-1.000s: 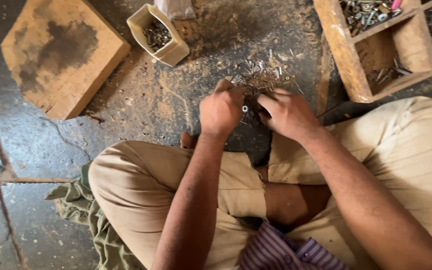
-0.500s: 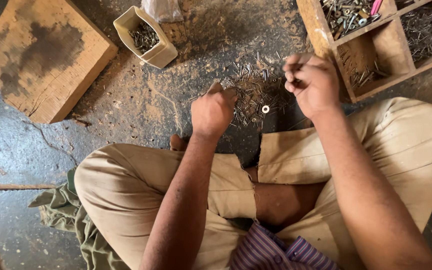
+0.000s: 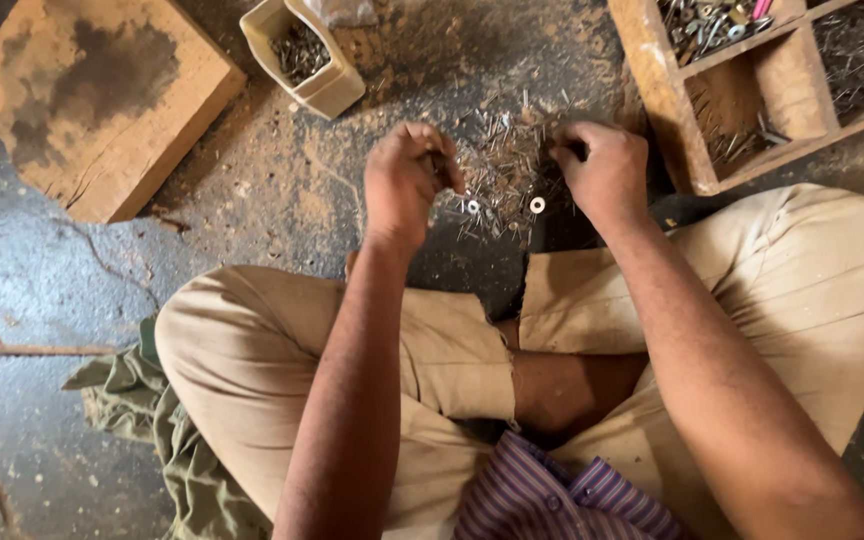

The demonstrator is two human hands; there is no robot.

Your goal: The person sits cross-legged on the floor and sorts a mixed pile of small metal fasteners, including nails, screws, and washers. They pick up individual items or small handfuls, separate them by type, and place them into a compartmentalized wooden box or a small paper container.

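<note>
Both hands' fingers curled, pinching in glinting thin metal nails on gritty floor

We see workshop floor: dusty, cracked concrete floor, loose nail pile, compartmented wooden tray of screws and nails at top right corner, stained wood block top left, small nail tub.

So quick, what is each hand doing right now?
Left hand: fingers curled shut; contents cannot be told.
Right hand: closed, fingertips in the pile of small grey metal nails.
</note>
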